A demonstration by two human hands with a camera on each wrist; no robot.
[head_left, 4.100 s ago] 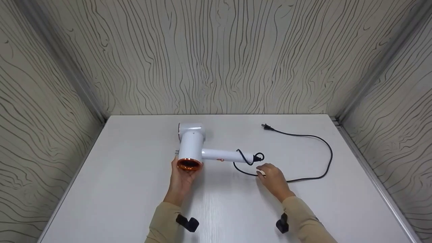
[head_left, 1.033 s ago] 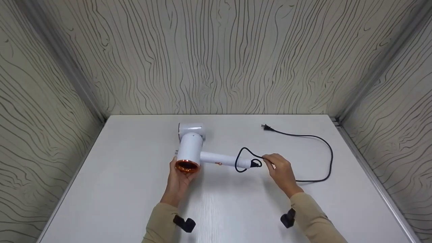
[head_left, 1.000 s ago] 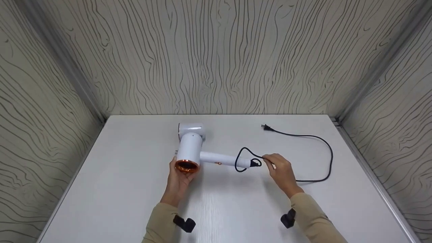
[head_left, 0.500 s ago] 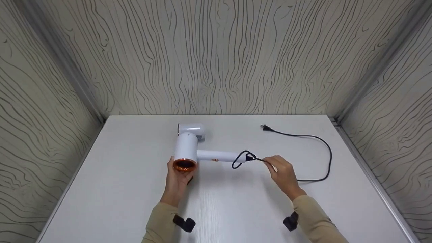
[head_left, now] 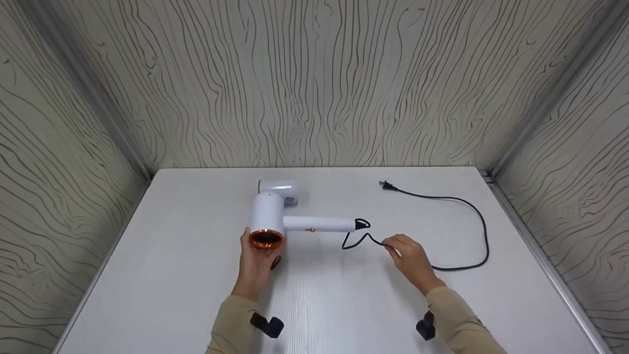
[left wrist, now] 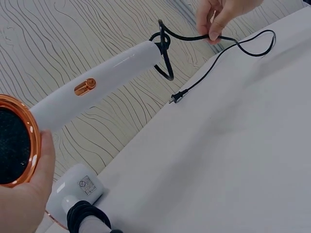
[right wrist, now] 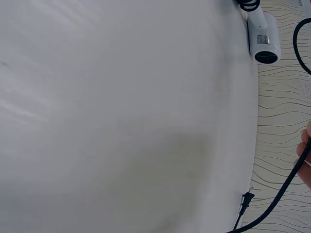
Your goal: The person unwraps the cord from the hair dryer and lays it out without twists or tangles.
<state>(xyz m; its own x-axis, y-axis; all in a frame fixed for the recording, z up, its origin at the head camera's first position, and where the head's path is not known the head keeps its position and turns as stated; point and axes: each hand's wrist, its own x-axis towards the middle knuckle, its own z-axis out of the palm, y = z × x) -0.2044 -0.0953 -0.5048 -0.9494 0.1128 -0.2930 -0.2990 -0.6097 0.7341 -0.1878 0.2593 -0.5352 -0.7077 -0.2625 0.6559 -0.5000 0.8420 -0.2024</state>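
Observation:
My left hand (head_left: 254,268) holds the head of a white hair dryer (head_left: 268,211) from below, its orange-rimmed round end facing me. The handle (head_left: 319,224) points right, raised over the table. From its tip runs a black power cord (head_left: 454,198), with a small coil at the tip and a slack bend below it. My right hand (head_left: 410,258) pinches the cord between thumb and fingers, a short way from the tip. In the left wrist view the cord (left wrist: 167,63) bends close by the handle's end. The cord's two-pin plug (head_left: 388,186) lies on the table.
A second white hair dryer (head_left: 277,187) lies behind the held one; black cord (left wrist: 87,213) is wound round its handle in the left wrist view. Wood-patterned panels (head_left: 314,83) enclose the white table (head_left: 186,236) at the back and sides.
The right hand pulls the cord out right, then lowers slightly. The loop that circled the handle has slipped off its end and hangs below. The held dryer shifts slightly left.

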